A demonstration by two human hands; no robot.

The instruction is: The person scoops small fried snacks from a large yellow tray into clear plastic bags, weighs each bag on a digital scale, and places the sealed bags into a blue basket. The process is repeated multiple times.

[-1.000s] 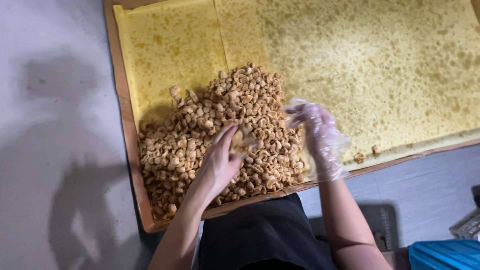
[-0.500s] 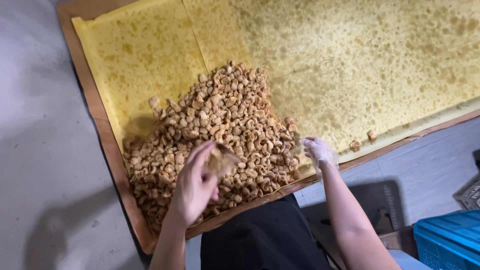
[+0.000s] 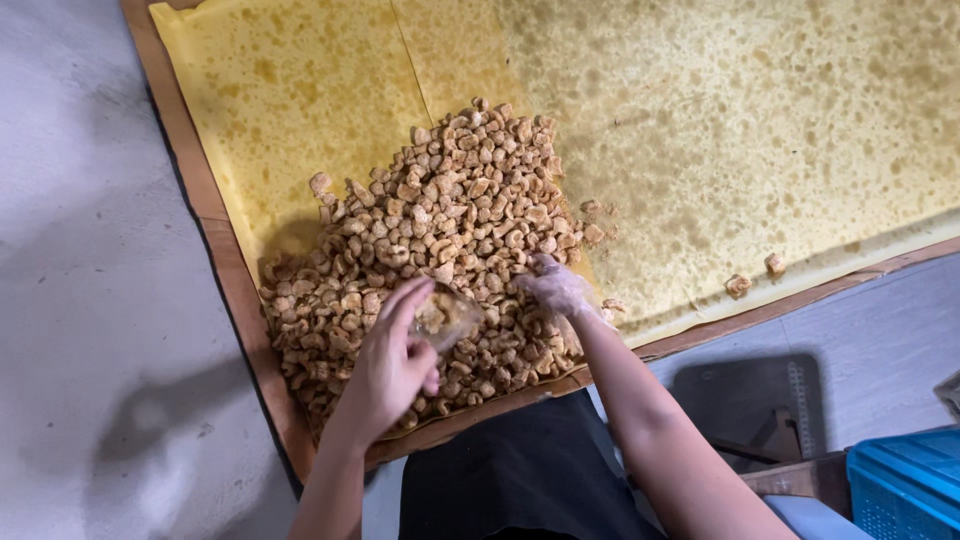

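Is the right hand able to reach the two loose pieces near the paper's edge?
Probably yes: the right hand rests on the pile, and only bare yellow paper lies between it and the loose pieces.

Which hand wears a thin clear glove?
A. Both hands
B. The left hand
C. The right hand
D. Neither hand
C: the right hand shows a thin clear film over its fingers as it rests on the pile of fried snack pieces, while the left hand is bare and holds a small clear bag.
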